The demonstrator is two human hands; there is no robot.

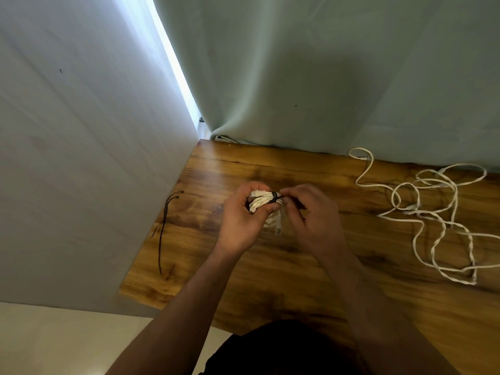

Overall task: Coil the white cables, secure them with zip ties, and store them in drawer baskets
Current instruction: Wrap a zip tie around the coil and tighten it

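Head view looks down on a coiled white cable (262, 202), held up above the middle of a wooden table (243, 269) between both hands. A black zip tie (274, 197) is looped around the bundle near its right end. The left hand (239, 220) grips the coil, fingers curled over the top and thumb pressed under it, with a plug poking out above the fingers. The right hand (313, 215) meets it from the other side, its fingertips pinched together on the zip tie just beside the coil. One plug end of the cable hangs down between the two hands.

Well apart on the right side of the table, loose white cables (433, 209) lie in a tangled, partly twisted sprawl that reaches back to the far edge. Near the table's left edge lie spare zip ties (163, 228), thin and black, stretched out lengthwise. A pale green curtain (351, 77) hangs behind the table, touching its far edge, and a plain grey wall (81, 144) runs along the left. Light floor (54, 345) shows at the lower left
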